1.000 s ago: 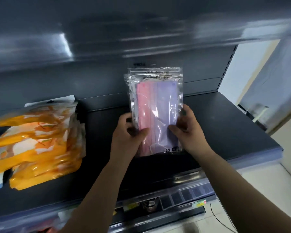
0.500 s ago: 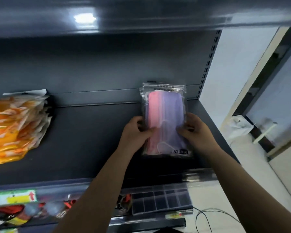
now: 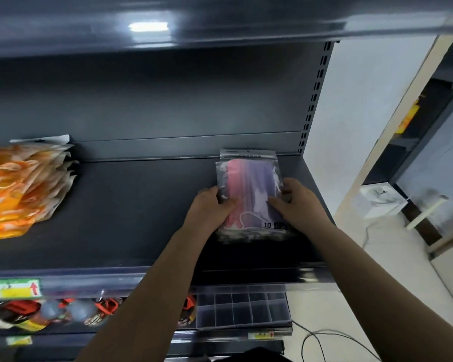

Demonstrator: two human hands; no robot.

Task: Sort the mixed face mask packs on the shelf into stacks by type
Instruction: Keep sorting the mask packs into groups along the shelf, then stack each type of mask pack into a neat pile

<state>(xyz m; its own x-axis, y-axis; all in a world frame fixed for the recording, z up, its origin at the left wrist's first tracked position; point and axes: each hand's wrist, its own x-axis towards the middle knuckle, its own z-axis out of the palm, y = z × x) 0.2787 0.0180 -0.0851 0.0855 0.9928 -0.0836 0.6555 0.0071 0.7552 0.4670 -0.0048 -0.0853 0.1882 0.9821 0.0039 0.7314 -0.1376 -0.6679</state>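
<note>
A clear pack of pink and purple face masks lies at the right end of the dark shelf, its top near the back wall. More clear packs seem to lie under it. My left hand grips its left edge, thumb on top. My right hand grips its right edge, thumb on top as well. A stack of orange and white mask packs lies at the left end of the same shelf.
The shelf's right upright stands just behind the pack. Below are a price rail with a green tag, a lower shelf with orange-black goods and a clear divided tray. Cables lie on the floor at the right.
Both hands carried the pink and purple pack from upright in mid-shelf down and to the right, so that it now lies flat on the shelf's right end. The view swung right.
</note>
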